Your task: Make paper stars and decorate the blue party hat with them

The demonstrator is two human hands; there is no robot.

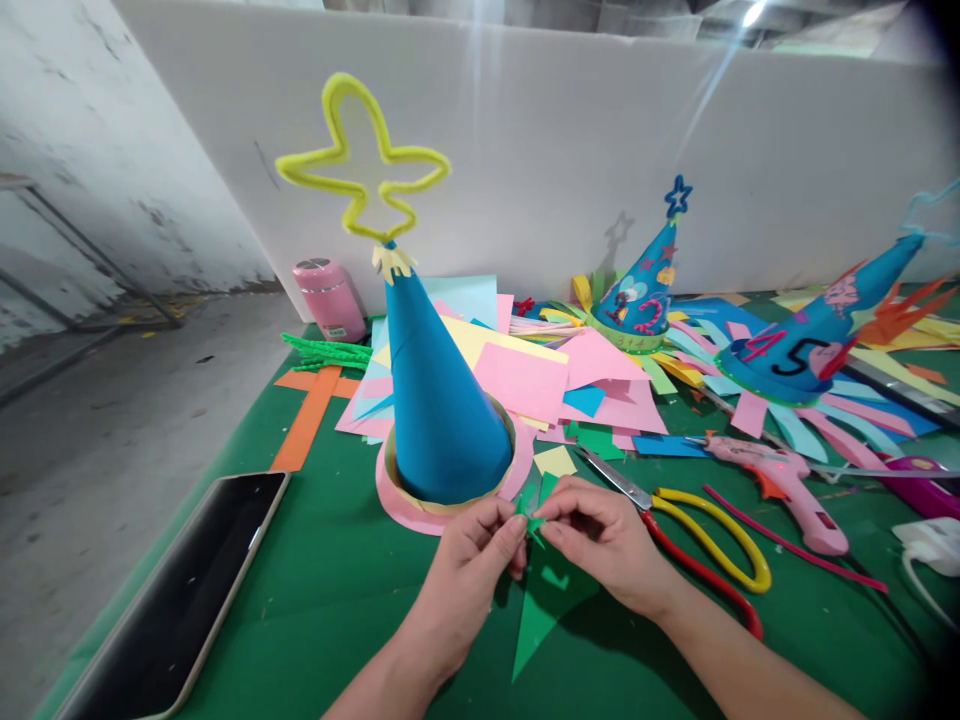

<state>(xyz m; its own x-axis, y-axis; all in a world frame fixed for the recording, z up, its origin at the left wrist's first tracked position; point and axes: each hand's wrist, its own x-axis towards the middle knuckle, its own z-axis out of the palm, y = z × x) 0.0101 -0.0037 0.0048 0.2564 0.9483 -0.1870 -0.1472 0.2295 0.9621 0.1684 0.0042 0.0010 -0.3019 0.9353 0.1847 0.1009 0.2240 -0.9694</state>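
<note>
Reporter: How do the hands stand?

Photographer: Left hand (476, 552) and right hand (604, 545) meet at the fingertips, each narrowed to a pinch, thumb against fingers, on a small cut piece of bright green paper (534, 524).

Reporter: And around them?

Photographer: A bright green paper triangle (534, 628) lies just below the pinched fingers on the green-covered surface (315, 600). A tall blue paper cone hat with a pink brim (442, 400) stands just beyond the left hand. Metal scissors with red and yellow handles (637, 492) rest just beyond and to the right of the right hand.

Reporter: What is hard to make out?

Photographer: The fingers cover much of the small piece, so its full shape cannot be told. Green against green and shadow blur the triangle's edges near the right hand. A black-screened phone with a pale edge (187, 590), left of the left hand, is cut off at the bottom.
</note>
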